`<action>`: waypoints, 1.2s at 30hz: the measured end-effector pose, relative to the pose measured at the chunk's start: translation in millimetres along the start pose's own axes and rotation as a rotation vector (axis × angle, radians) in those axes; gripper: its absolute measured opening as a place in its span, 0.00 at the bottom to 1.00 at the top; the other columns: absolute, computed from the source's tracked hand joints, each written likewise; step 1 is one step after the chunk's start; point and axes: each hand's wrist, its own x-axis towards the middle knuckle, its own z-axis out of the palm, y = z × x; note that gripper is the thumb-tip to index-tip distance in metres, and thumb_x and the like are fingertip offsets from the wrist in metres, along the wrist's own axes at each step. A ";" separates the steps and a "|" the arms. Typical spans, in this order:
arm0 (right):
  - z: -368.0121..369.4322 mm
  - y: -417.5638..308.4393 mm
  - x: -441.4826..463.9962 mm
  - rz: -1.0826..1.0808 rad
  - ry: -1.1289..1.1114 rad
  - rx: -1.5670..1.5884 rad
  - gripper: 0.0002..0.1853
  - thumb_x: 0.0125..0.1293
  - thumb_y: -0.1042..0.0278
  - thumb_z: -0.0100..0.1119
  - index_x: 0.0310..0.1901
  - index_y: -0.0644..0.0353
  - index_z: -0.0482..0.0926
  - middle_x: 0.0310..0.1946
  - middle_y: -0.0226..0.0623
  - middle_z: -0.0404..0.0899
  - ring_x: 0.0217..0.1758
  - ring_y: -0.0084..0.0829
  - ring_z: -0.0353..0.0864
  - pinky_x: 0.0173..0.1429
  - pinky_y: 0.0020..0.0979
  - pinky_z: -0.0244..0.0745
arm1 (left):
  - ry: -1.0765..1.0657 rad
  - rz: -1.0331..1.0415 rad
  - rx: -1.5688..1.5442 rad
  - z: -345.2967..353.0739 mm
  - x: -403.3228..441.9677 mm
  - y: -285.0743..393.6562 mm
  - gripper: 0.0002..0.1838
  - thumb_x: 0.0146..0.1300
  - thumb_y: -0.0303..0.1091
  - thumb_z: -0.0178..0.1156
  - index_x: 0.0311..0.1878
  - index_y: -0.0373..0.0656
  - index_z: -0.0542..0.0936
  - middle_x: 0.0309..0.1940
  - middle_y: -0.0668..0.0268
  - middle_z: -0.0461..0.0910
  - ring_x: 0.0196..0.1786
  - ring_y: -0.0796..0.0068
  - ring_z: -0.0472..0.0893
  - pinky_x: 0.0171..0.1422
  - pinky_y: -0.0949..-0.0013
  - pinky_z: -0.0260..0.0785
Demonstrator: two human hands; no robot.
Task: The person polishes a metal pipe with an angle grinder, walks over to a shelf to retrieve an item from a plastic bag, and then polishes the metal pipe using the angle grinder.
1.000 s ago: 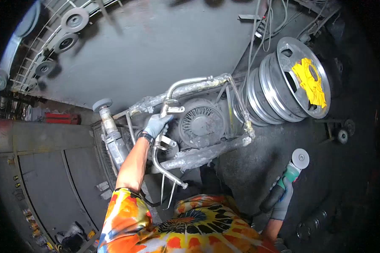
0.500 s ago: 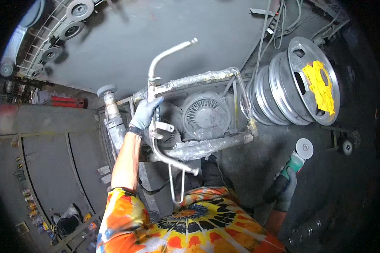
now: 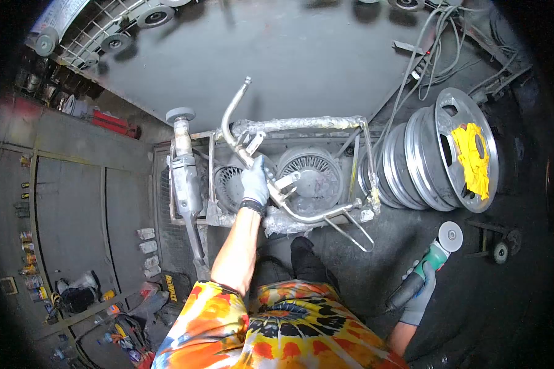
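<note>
My left hand [image 3: 255, 183], in a grey glove, is wrapped round the middle of a bent metal tube frame [image 3: 308, 216]. The tube slants from upper left to lower right over a rack [image 3: 301, 124] with wrapped rails, and a thin wire loop hangs from its lower end. Off to the right, my right hand [image 3: 421, 288], also gloved, grips a green and black angle grinder [image 3: 435, 257]. The grinder's pale disc points up and away from me. Whether the tube touches the rack, I cannot tell.
Silver wheel rims [image 3: 421, 157] stand right of the rack, with a yellow glove [image 3: 471, 161] on the outer one. Another power tool [image 3: 185, 178] lies at the rack's left end. Cables [image 3: 437, 52] hang at upper right. A small wheeled stand [image 3: 500, 251] is at far right.
The tube frame has swung round, its top end tilting left and its lower end moving right over the rack. The view has shifted. My right hand keeps hold of the grinder.
</note>
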 end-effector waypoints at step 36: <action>107.6 -33.3 -3.8 -0.076 -0.276 -0.295 0.20 0.72 0.64 0.64 0.59 0.65 0.73 0.40 0.38 0.82 0.31 0.29 0.85 0.33 0.32 0.86 | -0.267 -0.112 -0.104 -16.5 -7.0 -56.5 0.12 0.73 0.45 0.68 0.48 0.49 0.79 0.31 0.66 0.81 0.31 0.70 0.82 0.34 0.63 0.77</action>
